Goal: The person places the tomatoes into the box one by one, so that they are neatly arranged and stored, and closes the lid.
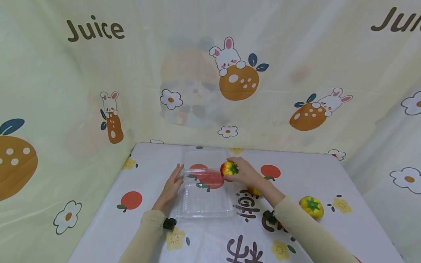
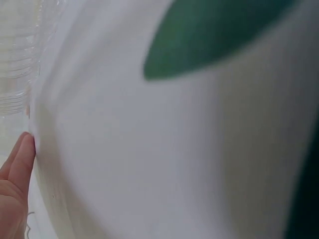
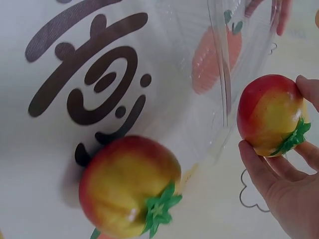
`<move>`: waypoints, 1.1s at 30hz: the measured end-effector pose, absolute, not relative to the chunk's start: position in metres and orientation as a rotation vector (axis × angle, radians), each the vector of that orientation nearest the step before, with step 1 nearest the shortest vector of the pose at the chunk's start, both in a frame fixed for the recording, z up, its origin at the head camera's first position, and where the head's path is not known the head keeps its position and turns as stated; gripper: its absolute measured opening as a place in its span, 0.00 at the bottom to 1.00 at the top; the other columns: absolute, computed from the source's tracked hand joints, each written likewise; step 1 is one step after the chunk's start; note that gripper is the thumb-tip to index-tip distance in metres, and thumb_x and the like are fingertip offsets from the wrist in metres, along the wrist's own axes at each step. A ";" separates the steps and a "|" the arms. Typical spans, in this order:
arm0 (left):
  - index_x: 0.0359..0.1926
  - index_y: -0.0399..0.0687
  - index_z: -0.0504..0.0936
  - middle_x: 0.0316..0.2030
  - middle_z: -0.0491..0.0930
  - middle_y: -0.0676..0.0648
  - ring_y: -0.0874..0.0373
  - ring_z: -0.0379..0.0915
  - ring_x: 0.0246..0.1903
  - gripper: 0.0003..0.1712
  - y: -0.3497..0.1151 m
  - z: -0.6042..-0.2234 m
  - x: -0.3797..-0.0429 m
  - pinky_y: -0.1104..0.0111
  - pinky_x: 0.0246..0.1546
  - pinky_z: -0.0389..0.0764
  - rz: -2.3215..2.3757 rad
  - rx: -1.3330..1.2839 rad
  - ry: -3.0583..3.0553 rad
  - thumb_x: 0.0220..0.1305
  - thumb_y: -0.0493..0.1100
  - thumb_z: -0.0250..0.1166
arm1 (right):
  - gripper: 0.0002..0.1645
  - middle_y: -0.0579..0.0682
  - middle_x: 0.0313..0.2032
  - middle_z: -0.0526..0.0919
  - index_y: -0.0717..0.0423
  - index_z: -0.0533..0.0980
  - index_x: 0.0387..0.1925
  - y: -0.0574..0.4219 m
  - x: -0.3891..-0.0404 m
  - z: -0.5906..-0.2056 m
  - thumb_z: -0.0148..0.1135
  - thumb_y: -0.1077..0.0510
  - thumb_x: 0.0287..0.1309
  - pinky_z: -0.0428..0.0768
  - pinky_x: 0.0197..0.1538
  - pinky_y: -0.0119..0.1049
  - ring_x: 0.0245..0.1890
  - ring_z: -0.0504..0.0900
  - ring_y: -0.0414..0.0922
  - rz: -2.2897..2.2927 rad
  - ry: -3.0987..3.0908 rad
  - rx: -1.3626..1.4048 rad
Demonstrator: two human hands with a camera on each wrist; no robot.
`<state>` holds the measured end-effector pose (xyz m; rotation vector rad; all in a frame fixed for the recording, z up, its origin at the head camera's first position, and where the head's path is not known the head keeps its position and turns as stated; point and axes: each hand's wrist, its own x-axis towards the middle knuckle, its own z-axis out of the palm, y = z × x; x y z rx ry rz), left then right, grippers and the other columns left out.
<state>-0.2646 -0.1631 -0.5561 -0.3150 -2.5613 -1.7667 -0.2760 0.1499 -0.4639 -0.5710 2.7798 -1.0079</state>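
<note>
A clear plastic clamshell box (image 1: 207, 212) stands with its lid raised in the middle of the table. My left hand (image 1: 171, 186) has its fingers extended against the box's left side; part of that hand (image 2: 15, 174) shows at the edge of the left wrist view. With thumb and fingers, my right hand (image 1: 245, 173) grips a red-and-yellow toy fruit (image 1: 228, 168) with a green leafy top, over the box's right side. In the right wrist view, a second toy fruit (image 3: 129, 186) lies beside the box; the right forearm partly hides it in the head view.
Another toy fruit (image 1: 311, 208), yellow with a green top, lies on the tablecloth (image 1: 131, 233) right of the right forearm. A printed curtain (image 1: 190, 120) hangs behind the table. Small black devices sit at the left wrist (image 1: 169, 223) and right wrist (image 1: 270, 217).
</note>
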 end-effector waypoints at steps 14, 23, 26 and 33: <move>0.76 0.43 0.56 0.77 0.43 0.40 0.35 0.58 0.68 0.35 -0.167 -0.566 -0.267 0.47 0.63 0.67 -1.746 -0.298 -2.576 0.69 0.33 0.48 | 0.40 0.55 0.55 0.73 0.57 0.70 0.65 0.100 -0.274 -0.472 0.73 0.49 0.53 0.78 0.55 0.46 0.50 0.72 0.49 -0.973 2.736 -0.611; 0.75 0.42 0.57 0.77 0.45 0.39 0.36 0.53 0.70 0.35 -0.165 -0.567 -0.270 0.44 0.65 0.63 -1.717 -0.289 -2.582 0.67 0.32 0.48 | 0.39 0.53 0.50 0.73 0.54 0.72 0.63 0.080 -0.271 -0.478 0.74 0.49 0.51 0.79 0.51 0.44 0.47 0.72 0.48 -0.988 2.707 -0.648; 0.75 0.43 0.57 0.77 0.45 0.39 0.37 0.50 0.72 0.35 -0.165 -0.567 -0.271 0.44 0.66 0.62 -1.714 -0.275 -2.593 0.68 0.33 0.48 | 0.39 0.52 0.48 0.73 0.53 0.72 0.64 0.074 -0.268 -0.480 0.74 0.49 0.51 0.79 0.49 0.42 0.45 0.72 0.47 -0.993 2.699 -0.668; 0.76 0.46 0.58 0.77 0.45 0.43 0.38 0.49 0.73 0.34 -0.165 -0.566 -0.269 0.45 0.67 0.60 -1.760 -0.247 -2.589 0.69 0.34 0.48 | 0.40 0.54 0.49 0.73 0.50 0.72 0.66 0.061 -0.262 -0.484 0.74 0.50 0.51 0.80 0.49 0.43 0.44 0.72 0.48 -0.936 2.712 -0.665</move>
